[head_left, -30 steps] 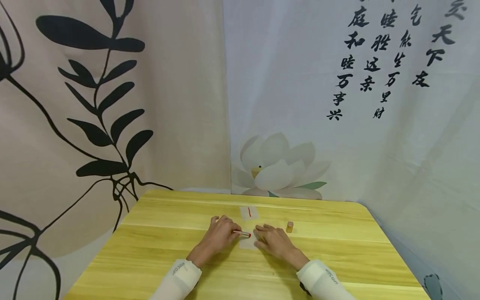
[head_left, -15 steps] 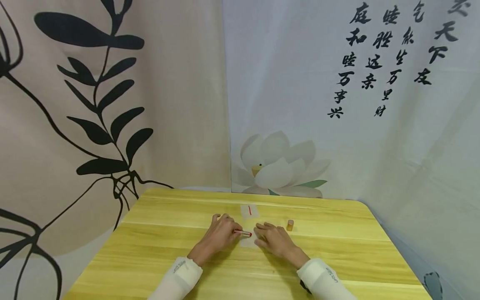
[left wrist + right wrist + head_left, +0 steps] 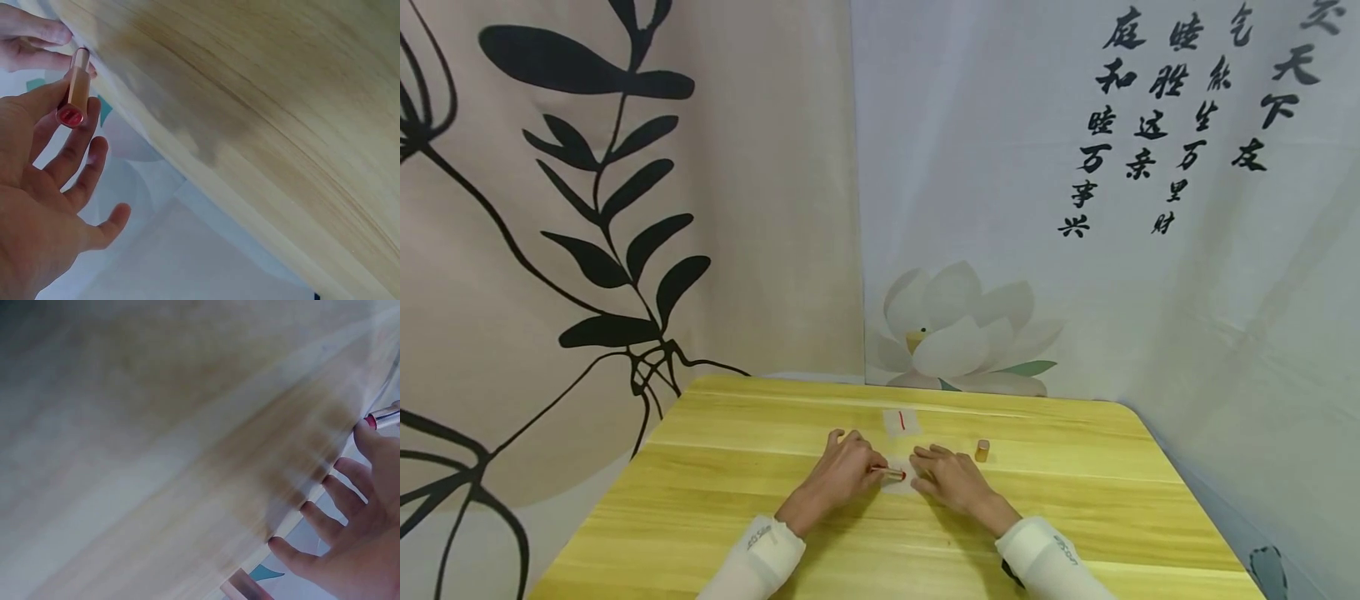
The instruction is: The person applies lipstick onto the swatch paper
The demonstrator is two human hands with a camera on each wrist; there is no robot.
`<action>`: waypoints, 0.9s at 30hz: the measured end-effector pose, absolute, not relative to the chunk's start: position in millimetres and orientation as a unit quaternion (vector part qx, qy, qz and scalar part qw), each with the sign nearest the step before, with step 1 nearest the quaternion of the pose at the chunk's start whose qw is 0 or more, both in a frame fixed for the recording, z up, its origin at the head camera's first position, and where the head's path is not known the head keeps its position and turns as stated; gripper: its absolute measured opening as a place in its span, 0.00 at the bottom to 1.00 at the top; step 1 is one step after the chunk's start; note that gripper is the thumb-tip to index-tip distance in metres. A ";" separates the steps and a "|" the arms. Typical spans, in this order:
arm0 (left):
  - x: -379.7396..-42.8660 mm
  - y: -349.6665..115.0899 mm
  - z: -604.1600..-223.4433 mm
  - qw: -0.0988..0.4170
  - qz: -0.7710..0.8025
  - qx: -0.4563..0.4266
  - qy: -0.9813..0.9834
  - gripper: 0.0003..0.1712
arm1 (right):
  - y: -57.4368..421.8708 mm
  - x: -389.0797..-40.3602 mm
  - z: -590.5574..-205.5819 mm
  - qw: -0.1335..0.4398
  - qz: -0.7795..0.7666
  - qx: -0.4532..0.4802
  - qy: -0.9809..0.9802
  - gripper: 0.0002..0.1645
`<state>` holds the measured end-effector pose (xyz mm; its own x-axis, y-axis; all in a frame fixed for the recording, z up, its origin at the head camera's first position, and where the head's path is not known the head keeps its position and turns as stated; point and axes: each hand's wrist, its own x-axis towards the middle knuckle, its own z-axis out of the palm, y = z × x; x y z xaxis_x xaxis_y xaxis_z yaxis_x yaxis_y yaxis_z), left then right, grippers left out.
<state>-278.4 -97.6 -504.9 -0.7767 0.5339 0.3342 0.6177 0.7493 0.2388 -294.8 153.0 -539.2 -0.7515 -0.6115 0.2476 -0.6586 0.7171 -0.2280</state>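
A lipstick (image 3: 890, 472) with a red tip is pinched between the thumb and fingers of my left hand (image 3: 842, 473). Its tip points right, over a small pale slip of paper (image 3: 897, 487); whether it touches is too small to tell. In the left wrist view the lipstick (image 3: 79, 91) shows its base end, and the outer fingers spread loosely. My right hand (image 3: 955, 485) rests palm down by the slip's right edge, fingers extended and holding nothing. The right wrist view has the lipstick's red end (image 3: 371, 421) close to the right thumb.
Behind the hands lies another pale slip (image 3: 891, 423) bearing one red stroke. The lipstick cap (image 3: 982, 451) stands on the wooden table (image 3: 1075, 492), right of and beyond my right hand. A printed cloth backdrop (image 3: 775, 208) hangs behind the table's far edge.
The lipstick's tip has shifted slightly toward me over the near slip. My right hand stays in place, and the whole head view has moved a little.
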 end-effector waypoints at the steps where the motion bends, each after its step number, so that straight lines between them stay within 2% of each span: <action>1: -277.5 -97.4 -504.1 0.122 -0.170 -0.311 -0.927 0.04 | 153.0 -295.1 -539.2 0.081 0.150 0.346 -0.923 0.26; 15: -267.3 -98.3 -503.6 0.108 -0.163 -0.316 -0.928 0.04 | 151.1 -294.9 -540.1 0.101 0.149 0.356 -0.917 0.24; 27: -259.8 -98.2 -505.3 0.115 -0.152 -0.316 -0.930 0.04 | 151.1 -294.0 -538.7 0.092 0.151 0.357 -0.917 0.25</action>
<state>-259.8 -98.2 -505.3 -0.7741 0.5524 0.3090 0.6221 0.7544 0.2097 -294.0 151.1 -538.7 -0.7284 -0.6264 0.2776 -0.6824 0.6997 -0.2118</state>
